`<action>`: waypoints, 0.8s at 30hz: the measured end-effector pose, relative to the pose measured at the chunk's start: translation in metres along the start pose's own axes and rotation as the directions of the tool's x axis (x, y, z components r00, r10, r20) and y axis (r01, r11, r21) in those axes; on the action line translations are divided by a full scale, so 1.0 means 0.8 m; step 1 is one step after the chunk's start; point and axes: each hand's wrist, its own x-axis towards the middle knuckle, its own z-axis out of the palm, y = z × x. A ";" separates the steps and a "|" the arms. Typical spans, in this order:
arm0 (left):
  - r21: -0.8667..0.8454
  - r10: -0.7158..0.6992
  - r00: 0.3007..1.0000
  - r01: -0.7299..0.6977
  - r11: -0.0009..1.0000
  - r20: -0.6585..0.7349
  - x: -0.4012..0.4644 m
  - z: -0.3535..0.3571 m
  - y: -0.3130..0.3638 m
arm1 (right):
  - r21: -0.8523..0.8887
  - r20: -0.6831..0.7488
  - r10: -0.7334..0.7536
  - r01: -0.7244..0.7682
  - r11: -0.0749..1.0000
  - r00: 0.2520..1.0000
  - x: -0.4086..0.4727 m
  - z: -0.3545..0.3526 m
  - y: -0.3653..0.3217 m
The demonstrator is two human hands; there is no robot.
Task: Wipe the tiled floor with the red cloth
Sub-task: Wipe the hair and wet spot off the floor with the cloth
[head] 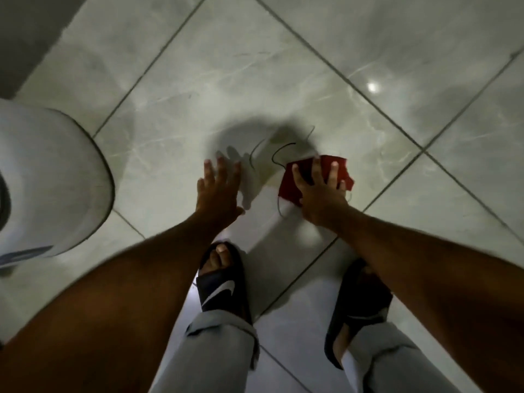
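Note:
A small red cloth point(343, 168) lies flat on the glossy grey tiled floor point(255, 89), just right of centre. My right hand point(320, 191) presses down on it with fingers spread over the fabric. Loose dark threads trail from the cloth's edge across the tile. My left hand point(218, 191) rests flat on the bare tile a little to the left of the cloth, fingers apart, holding nothing.
A white rounded bucket or bin point(54, 177) stands at the left. A dark wall base point(25, 32) fills the top left corner. My feet in black slides, the left foot point(221, 282) and the right foot point(360, 304), stand just below the hands. Dark grout lines cross the floor diagonally.

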 end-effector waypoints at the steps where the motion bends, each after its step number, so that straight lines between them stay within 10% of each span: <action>1: -0.021 0.013 1.000 -0.012 1.000 0.019 0.004 0.006 -0.004 | -0.007 -0.018 0.010 -0.010 1.000 1.000 0.003 0.013 0.000; 7: -0.117 0.039 0.993 -0.027 0.993 0.108 0.019 0.019 -0.015 | -0.118 -0.064 -0.146 0.138 0.983 0.987 -0.061 0.067 0.004; 15: -0.100 0.048 0.997 -0.042 0.994 0.054 0.024 0.037 -0.022 | 0.290 -0.182 0.300 -0.240 0.926 0.936 0.117 -0.073 0.008; 20: -0.100 0.041 0.997 -0.034 0.994 0.065 0.021 0.029 -0.021 | -0.085 -0.166 -0.212 0.201 0.976 0.963 -0.051 0.047 0.014; 24: -0.092 -0.034 0.999 0.033 0.995 -0.009 0.024 0.017 -0.031 | -0.104 -0.168 -0.261 0.246 0.964 0.951 -0.039 0.026 0.057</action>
